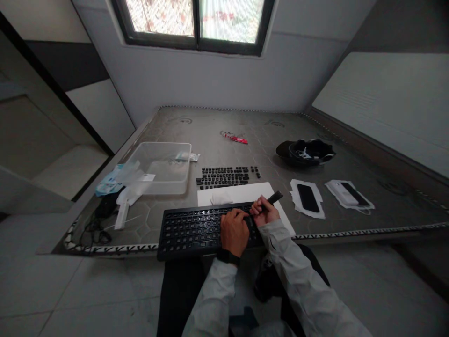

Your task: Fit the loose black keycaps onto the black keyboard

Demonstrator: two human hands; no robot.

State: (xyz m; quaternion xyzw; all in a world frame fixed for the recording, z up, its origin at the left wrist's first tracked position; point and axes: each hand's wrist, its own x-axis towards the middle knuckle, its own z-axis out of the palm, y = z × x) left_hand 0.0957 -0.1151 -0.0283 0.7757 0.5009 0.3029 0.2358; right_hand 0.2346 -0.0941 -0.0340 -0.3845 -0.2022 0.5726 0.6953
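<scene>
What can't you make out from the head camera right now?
- Tip of the dark tool in the right hand: hidden behind the fingers.
- Keyboard under the left hand: covered.
- Loose keycaps: legends too small to read.
- Contents of the black cap: too dim and tangled.
- Clear tub: contents unclear through glare.

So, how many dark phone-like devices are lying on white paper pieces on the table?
2. One phone lies on a white paper right of the keyboard; a second phone lies further right, beside a white device. Others may be hidden.
</scene>
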